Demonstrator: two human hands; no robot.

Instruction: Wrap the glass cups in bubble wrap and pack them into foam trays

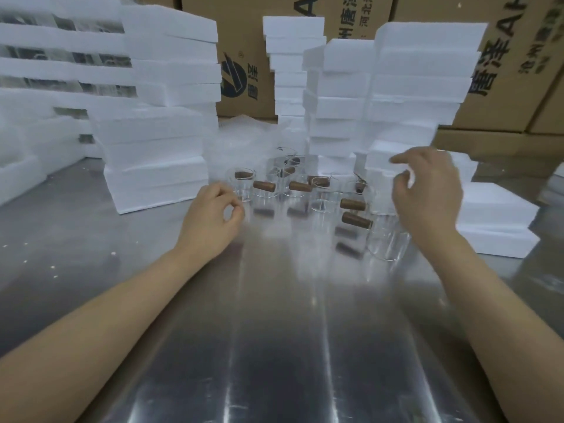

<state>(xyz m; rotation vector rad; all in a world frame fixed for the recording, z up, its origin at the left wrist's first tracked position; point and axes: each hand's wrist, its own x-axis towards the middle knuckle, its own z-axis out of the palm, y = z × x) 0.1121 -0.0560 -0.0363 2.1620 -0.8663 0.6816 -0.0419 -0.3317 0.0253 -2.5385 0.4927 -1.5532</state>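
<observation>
Your 2 hands hold nothing, the left hand (213,215) loosely curled and the right hand (427,190) spread, so reach past the glass cups (323,196) clustered on the counter (274,331) and gently pull 1 bubble wrap (244,141) sheet first.

- left hand (213,213): bare, no glove, ring or watch
- right hand (428,190): bare, likewise
- both forearms bare to the frame edge, no sleeve visible
</observation>
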